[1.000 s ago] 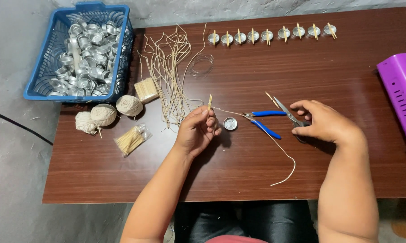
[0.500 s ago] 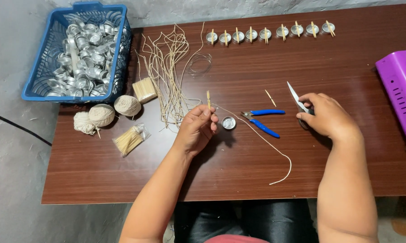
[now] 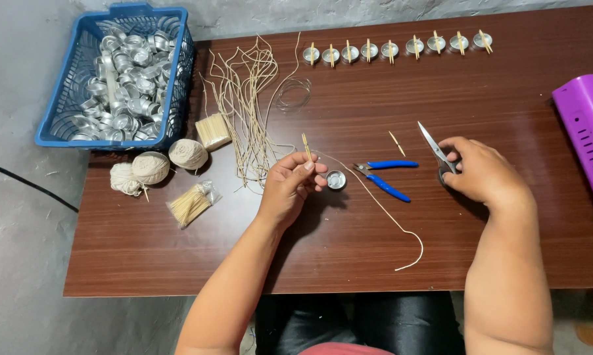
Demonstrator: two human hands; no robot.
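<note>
My left hand (image 3: pixel 290 184) pinches a short wooden stick (image 3: pixel 306 146) with a long pale wick cord (image 3: pixel 388 217) that trails right across the brown table (image 3: pixel 178 263). A small metal cup (image 3: pixel 336 179) sits just right of that hand. Blue-handled pliers (image 3: pixel 385 176) lie beside the cup. My right hand (image 3: pixel 480 172) grips scissors (image 3: pixel 434 146), blades pointing up-left, to the right of the pliers. A loose stick (image 3: pixel 396 142) lies between them.
A row of several metal cups with sticks (image 3: pixel 395 48) lines the far edge. A blue basket (image 3: pixel 116 72) of empty cups stands far left, with cut cords (image 3: pixel 247 98), string balls (image 3: pixel 153 165) and stick bundles (image 3: pixel 190 204) nearby. A purple case (image 3: pixel 589 131) sits at right.
My right hand has left the pliers on the table, picked up the scissors and drawn back to the right. My left hand has stayed in place with the stick and cord.
</note>
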